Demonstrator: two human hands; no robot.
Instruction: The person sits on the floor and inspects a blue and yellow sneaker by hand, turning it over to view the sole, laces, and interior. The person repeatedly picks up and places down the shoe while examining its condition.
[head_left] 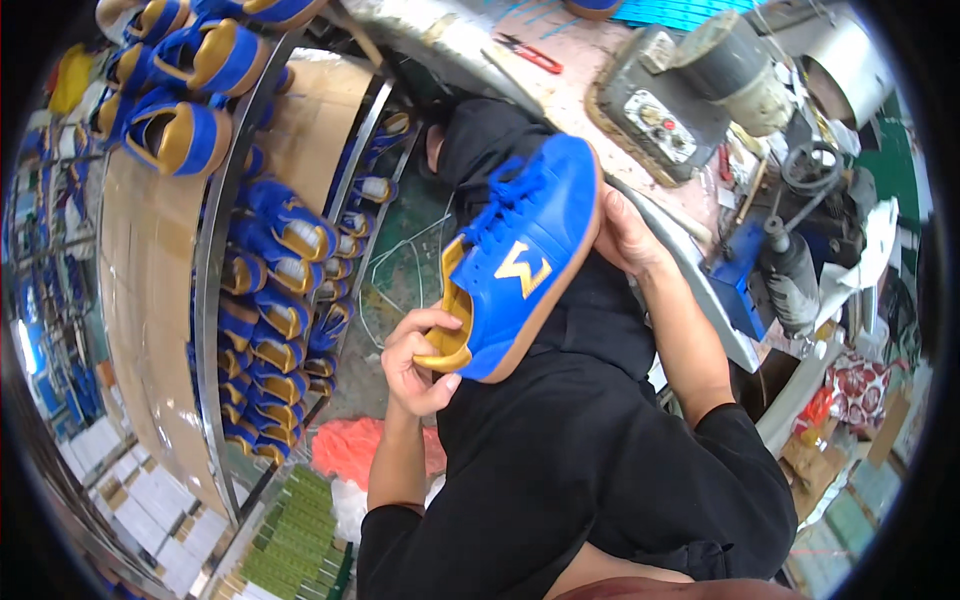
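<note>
A blue lace-up sneaker (520,265) with a yellow lining, a yellow zigzag patch on its side and a tan sole is held up over my lap. Its toe points away and to the right, and the heel is toward me. My left hand (420,360) grips the yellow heel collar, with fingers inside the opening and the thumb outside. At the toe end, my right hand (628,235) holds the sole edge; some of its fingers are hidden behind the shoe. Blue laces (505,200) are threaded and tied over the tongue.
On the left, a metal rack (208,300) carries many blue and yellow shoes. A workbench (555,100) at the far right bears red-handled snippers (530,52) and a grimy machine with a motor (725,70). A pinkish-red plastic bag (365,447) lies on the floor.
</note>
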